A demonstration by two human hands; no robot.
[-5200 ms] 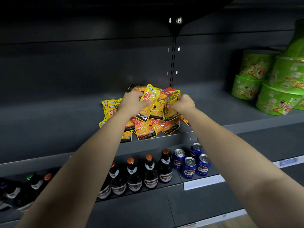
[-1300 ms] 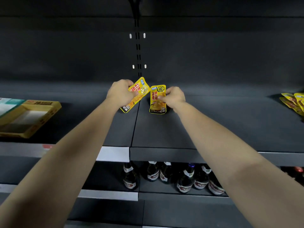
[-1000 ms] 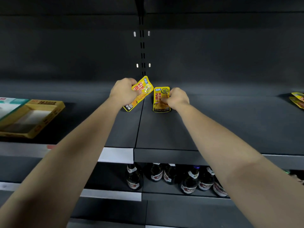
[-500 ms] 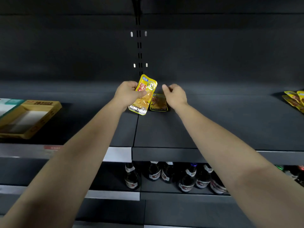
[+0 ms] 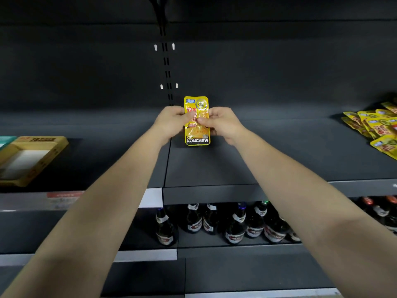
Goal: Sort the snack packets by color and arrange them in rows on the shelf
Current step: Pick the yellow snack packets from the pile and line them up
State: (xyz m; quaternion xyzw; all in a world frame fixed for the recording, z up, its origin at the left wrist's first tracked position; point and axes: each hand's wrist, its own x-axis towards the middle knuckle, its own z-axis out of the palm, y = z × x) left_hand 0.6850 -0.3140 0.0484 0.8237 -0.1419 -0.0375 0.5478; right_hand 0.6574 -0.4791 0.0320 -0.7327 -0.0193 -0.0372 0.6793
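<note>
A yellow KONCHEW snack packet [image 5: 197, 127] stands upright at the middle of the dark shelf [image 5: 214, 168]. My left hand [image 5: 171, 123] pinches its left edge and my right hand [image 5: 221, 123] pinches its right edge, thumbs on its front. The packet laid down a moment ago is hidden behind it. A pile of yellow packets [image 5: 376, 130] lies on the same shelf at the far right.
An open yellow cardboard box [image 5: 30, 158] sits on the shelf at the left. Dark glass bottles [image 5: 214, 224] stand in a row on the shelf below. A slotted upright [image 5: 166, 67] runs up the back wall.
My right hand left the packet it laid on the shelf and took the right edge of the packet in my left hand. That packet now stands upright in front of the laid one.
</note>
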